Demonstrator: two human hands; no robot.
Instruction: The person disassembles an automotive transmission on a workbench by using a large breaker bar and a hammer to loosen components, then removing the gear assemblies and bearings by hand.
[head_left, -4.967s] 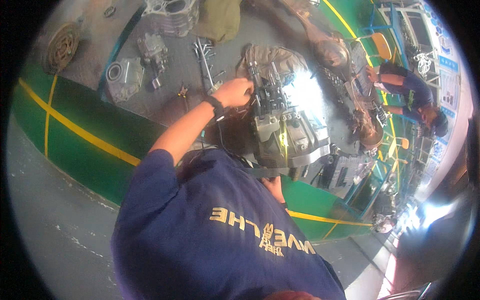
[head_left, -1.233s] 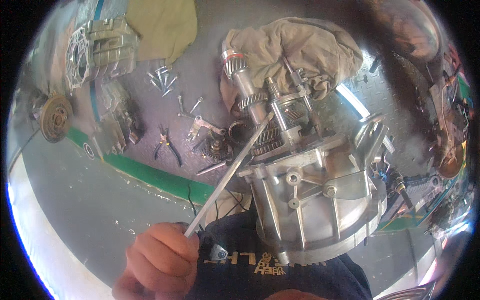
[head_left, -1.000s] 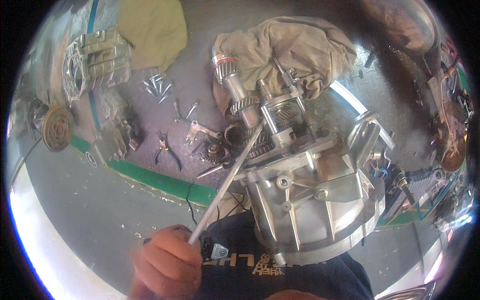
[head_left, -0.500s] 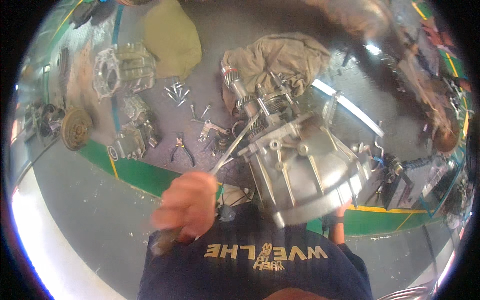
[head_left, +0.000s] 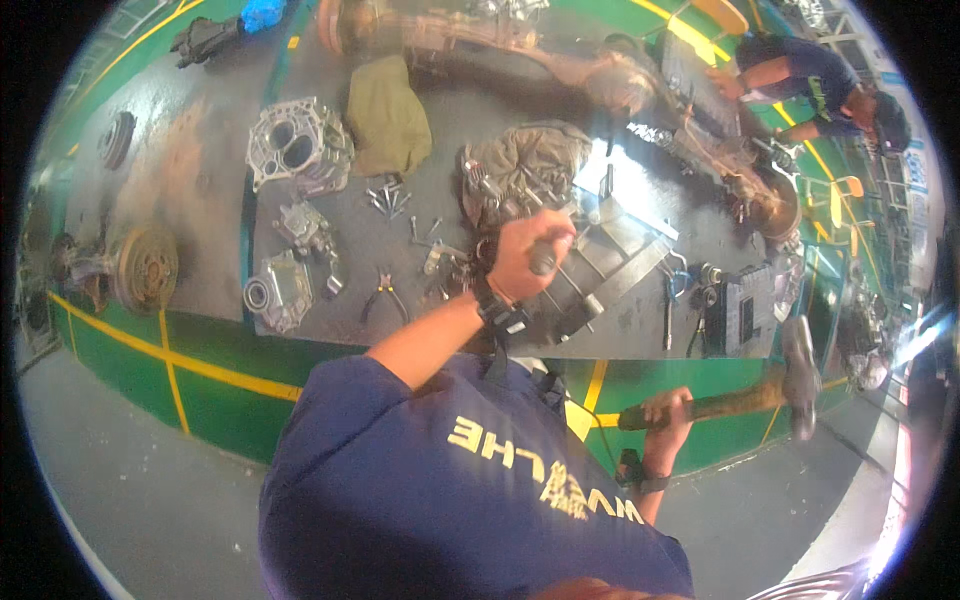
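This is a workshop for vehicle mechanics. A dark worktop (head_left: 350, 235) carries a cast metal housing (head_left: 330, 150) toward its far left corner, loose bolts (head_left: 390, 200) and, nearer the front edge, pliers (head_left: 384, 286). A rusty axle casing (head_left: 615, 85) lies along the far edge, and a heavy hammer (head_left: 735, 400) shows beyond the near one. Below, yellow lines (head_left: 215, 367) mark the green floor (head_left: 235, 345).

We get a fairly bright but hazy view. White glare washes out part of the table (head_left: 625, 335), and more light flares in at the right edge. Our left hand (head_left: 525, 255) looks soft, slightly blurred. The fisheye curves the yellow floor line (head_left: 230, 374), and black fills the corners.
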